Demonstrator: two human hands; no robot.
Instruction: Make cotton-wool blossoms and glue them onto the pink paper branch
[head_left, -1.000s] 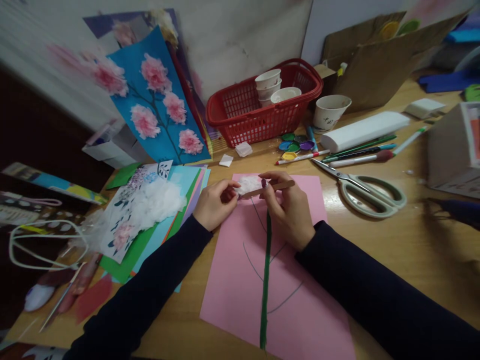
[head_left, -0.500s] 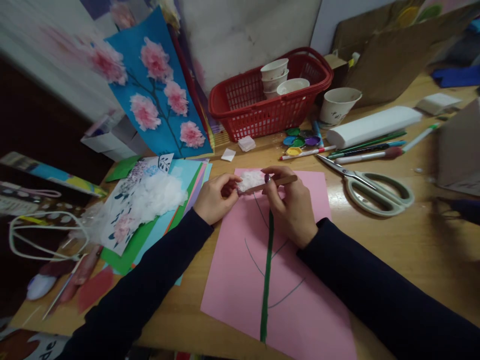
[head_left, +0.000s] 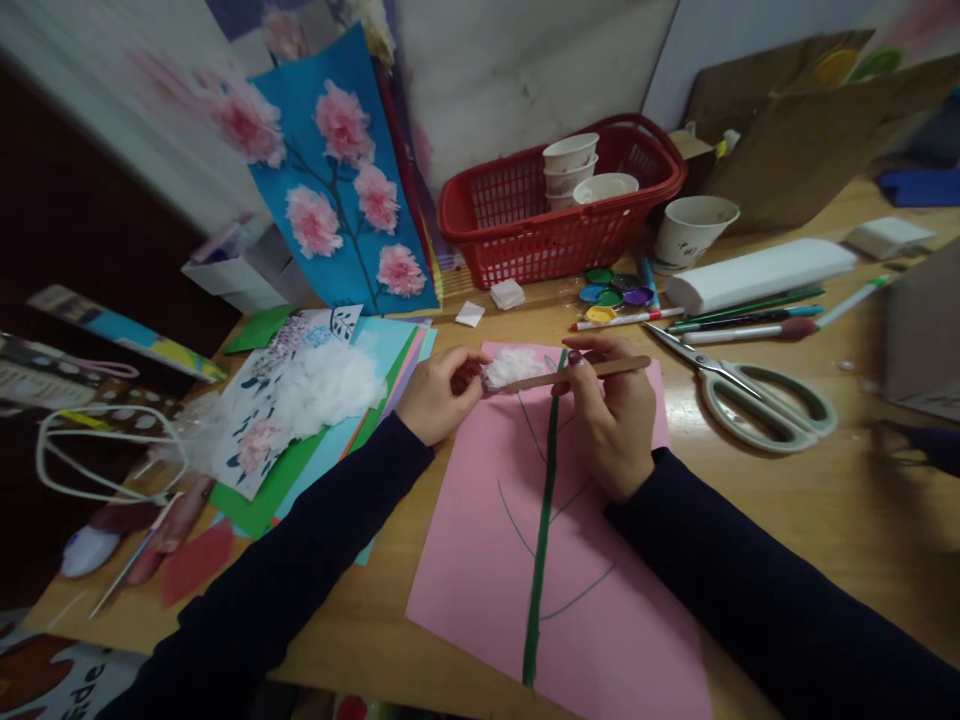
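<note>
Pinched in my right hand [head_left: 611,415] is a flat wooden craft stick [head_left: 622,367], slanting left. Its far end touches the lower edge of a white cotton tuft [head_left: 517,364]. My left hand [head_left: 442,395] holds the tuft's left edge between thumb and fingertips; exactly what lies inside that pinch is partly hidden. Both hands are over the top of a pink sheet of paper [head_left: 465,560]. The sheet bears a thick green stem [head_left: 541,560] with thin curved pencil lines branching off it.
Loose cotton [head_left: 330,385] lies on coloured papers [head_left: 315,475] at left. Behind stand a blue flower picture [head_left: 341,180] and a red basket [head_left: 525,250] with paper cups. Paint pots [head_left: 607,295], brushes and scissors [head_left: 757,395] lie at right, near a white roll [head_left: 761,275].
My right hand has shifted right along with the craft stick, showing more of the stick and the cotton. My left hand keeps its pinch. The whole view has shifted slightly.
</note>
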